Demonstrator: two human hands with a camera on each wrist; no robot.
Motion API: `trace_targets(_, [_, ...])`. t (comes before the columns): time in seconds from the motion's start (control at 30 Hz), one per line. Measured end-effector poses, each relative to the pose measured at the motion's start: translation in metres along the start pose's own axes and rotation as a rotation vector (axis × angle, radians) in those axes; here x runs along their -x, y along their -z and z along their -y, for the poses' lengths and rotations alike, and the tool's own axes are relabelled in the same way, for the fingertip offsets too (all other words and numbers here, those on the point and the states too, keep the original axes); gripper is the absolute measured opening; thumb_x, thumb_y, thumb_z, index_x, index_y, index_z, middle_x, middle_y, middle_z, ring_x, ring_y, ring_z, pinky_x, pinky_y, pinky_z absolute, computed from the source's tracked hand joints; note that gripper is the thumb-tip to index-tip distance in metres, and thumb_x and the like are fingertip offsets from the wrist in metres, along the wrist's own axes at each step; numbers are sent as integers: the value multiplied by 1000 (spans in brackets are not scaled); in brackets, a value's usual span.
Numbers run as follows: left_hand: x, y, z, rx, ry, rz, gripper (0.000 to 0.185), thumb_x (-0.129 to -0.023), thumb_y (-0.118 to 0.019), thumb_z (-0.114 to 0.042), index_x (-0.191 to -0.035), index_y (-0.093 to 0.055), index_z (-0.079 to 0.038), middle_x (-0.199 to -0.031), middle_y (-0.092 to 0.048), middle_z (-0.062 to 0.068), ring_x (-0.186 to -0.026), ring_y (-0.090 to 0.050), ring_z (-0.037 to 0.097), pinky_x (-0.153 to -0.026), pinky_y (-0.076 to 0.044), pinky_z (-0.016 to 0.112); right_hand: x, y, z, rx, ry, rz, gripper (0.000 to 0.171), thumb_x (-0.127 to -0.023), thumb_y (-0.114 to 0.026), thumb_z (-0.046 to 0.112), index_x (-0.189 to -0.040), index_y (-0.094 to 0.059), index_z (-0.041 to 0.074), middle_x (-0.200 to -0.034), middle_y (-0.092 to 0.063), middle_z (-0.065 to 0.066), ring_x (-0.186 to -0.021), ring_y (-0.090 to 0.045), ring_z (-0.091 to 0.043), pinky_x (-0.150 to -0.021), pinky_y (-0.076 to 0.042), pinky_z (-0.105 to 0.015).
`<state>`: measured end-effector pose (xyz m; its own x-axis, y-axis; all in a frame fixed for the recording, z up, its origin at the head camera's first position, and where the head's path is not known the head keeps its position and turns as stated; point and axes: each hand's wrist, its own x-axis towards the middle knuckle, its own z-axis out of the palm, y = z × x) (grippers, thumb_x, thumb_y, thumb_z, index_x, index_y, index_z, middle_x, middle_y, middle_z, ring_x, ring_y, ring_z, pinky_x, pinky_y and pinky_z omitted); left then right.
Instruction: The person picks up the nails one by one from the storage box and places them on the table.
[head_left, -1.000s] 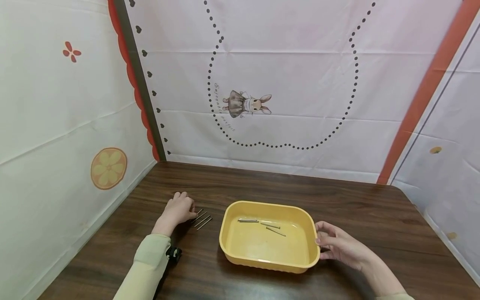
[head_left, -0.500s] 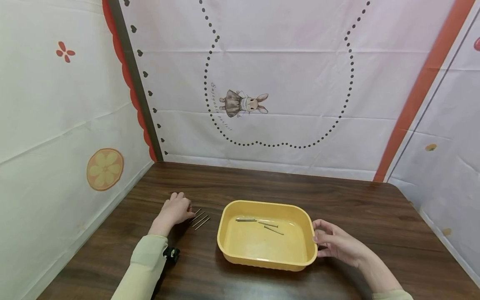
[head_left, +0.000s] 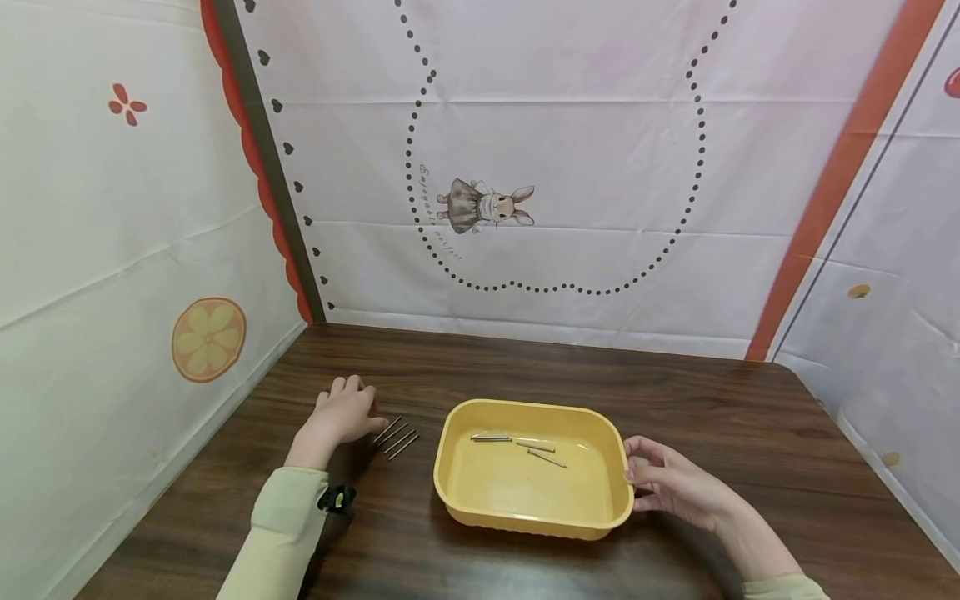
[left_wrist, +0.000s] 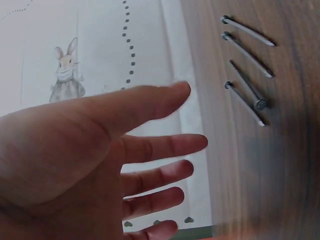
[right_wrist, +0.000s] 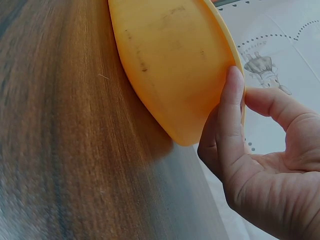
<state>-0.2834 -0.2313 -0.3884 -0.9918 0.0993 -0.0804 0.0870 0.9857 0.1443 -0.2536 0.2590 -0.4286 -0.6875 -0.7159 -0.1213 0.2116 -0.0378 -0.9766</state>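
Several steel nails (head_left: pixel 402 444) lie side by side on the wooden table, left of a yellow plastic basin (head_left: pixel 534 526). Just left of these nails is my left hand (head_left: pixel 346 414), its fingers extended with nothing between them. The left wrist view shows the nails (left_wrist: pixel 248 54) apart from the fingertips (left_wrist: pixel 199 142), one pointing opposite to the others. My right hand (head_left: pixel 678 486) pinches the basin's right rim, with the thumb over the edge and fingers against the outer wall (right_wrist: pixel 170 60). More nails (head_left: pixel 546 458) lie loose on the basin's floor.
The dark wooden table (head_left: pixel 675 400) meets a printed cloth (head_left: pixel 600 167) hung along its back, with cloth on the left and right sides too. A black strap with a small device (head_left: pixel 337 500) sits on my left wrist.
My left hand has drawn slightly left and back from the nails on the table, uncovering more of them. The head view has shifted a little; my right hand keeps its grip on the basin.
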Motion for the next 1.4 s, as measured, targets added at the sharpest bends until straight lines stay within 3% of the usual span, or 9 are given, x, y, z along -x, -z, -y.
trace_targets(0.17, [3, 3, -4, 44, -2, -7, 58, -92, -65, -44, -136, -52, -8, -140, -46, 24, -131, -36, 48, -100, -32, 69, 0, -1, 1, -10, -4, 3, 20, -99, -44, 0, -113, -46, 15, -95, -62, 9, -90, -67, -5, -77, -60, -27])
trace_targets(0.33, [5, 6, -7, 74, -20, -15, 70, -92, -64, -47, -148, -42, -11, -153, -36, 24, -141, -27, 50, -110, -19, 76, 1, -2, 0, -18, -10, 4, 20, -99, -44, 1, -113, -45, 14, -96, -62, 9, -90, -67, -5, -77, -60, -26])
trace_targets(0.73, [2, 12, -13, 77, -55, -11, 74, -92, -63, -47, -152, -36, -13, -156, -30, 24, -143, -24, 50, -111, -14, 77, 0, -1, 0, -14, -15, -3, 20, -99, -44, 1, -113, -45, 16, -96, -62, 9, -90, -67, -5, -77, -59, -26])
trace_targets(1.4, [-11, 56, -34, -47, -125, -19, 75, -94, -60, -49, -154, -31, -14, -159, -27, 22, -147, -20, 47, -114, -16, 72, 0, -1, 1, 1, -21, -26, 20, -98, -46, 1, -112, -46, 16, -95, -61, 9, -90, -67, -5, -78, -59, -27])
